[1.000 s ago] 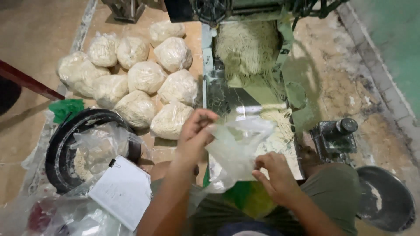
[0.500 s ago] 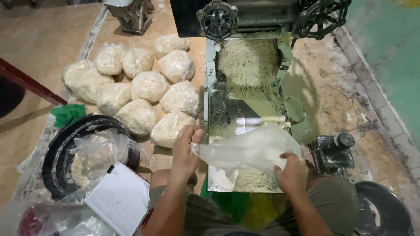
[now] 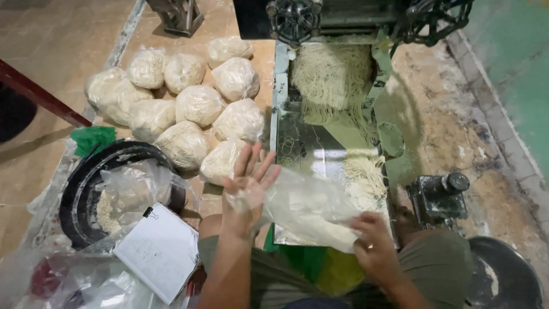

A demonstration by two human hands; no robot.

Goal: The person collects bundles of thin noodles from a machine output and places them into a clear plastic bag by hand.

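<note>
The left hand [image 3: 247, 186] is raised with its fingers spread wide and pointing upward, the palm facing away from the camera, inside or against the mouth of a thin, clear plastic bag [image 3: 309, 209]; which of the two cannot be told. The forearm rises from the lower edge of the view, over the knee. The right hand [image 3: 374, 246] sits lower and to the right, fingers curled and pinching the bag's other edge, a ring on one finger. Between the two hands the bag is stretched flat, above the near end of a shiny metal chute [image 3: 311, 151]. Pale yellow noodle strands [image 3: 331, 74] hang from the dark machine [image 3: 320, 17] onto that chute, with a smaller heap [image 3: 366, 171] just beyond the bag. To the left, on the tiled floor, lie round knotted bags of noodles [image 3: 197, 106].
</note>
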